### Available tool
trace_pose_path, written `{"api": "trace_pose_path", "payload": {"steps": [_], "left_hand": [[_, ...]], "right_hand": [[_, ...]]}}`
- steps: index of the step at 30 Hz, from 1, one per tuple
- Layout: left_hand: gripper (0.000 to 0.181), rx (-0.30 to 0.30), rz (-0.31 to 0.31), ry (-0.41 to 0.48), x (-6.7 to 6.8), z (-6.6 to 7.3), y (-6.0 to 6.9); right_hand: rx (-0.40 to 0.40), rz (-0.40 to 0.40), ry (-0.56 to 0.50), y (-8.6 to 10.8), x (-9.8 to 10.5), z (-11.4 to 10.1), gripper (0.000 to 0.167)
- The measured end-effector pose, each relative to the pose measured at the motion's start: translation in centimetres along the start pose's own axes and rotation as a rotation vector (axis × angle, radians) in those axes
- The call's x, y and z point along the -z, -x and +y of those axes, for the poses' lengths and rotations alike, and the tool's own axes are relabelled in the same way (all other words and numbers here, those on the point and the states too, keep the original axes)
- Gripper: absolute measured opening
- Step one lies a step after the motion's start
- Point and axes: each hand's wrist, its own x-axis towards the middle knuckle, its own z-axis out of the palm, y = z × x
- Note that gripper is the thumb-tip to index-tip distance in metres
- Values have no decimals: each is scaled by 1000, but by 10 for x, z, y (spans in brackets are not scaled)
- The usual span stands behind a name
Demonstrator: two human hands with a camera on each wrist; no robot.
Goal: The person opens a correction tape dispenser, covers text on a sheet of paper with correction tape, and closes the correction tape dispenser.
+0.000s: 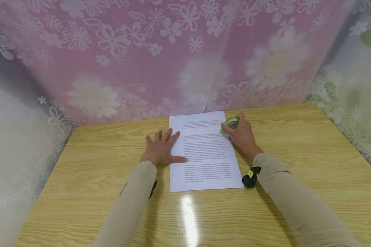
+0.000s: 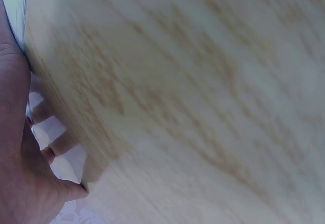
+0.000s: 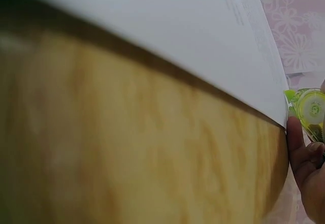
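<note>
"Now, locate the tape dispenser (image 1: 232, 122) and state its contents."

"Far part of the printed sheets' (image 1: 208, 164) right edge. Clear casing; round spool (image 3: 311, 108) inside. Tip points left and near; long axis runs far-right to near-left."

"Hands?"

"Right hand (image 1: 243, 136): grasping the dispenser, partly covering it. Left hand (image 1: 160, 149): released, spread across the sheets' left edge. Floral curtain (image 1: 148, 79) beyond the counter (image 1: 92, 164)."
</note>
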Motion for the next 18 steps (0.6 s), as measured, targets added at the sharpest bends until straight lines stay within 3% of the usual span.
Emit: {"api": "trace_pose_path", "payload": {"steps": [9, 18], "left_hand": [[111, -4, -6, -6, 6, 3, 6], [112, 0, 4, -11, 3, 1, 5]], "right_hand": [[1, 13, -6, 0, 0, 5, 53], [-17, 25, -43, 2, 0, 6, 56]]}}
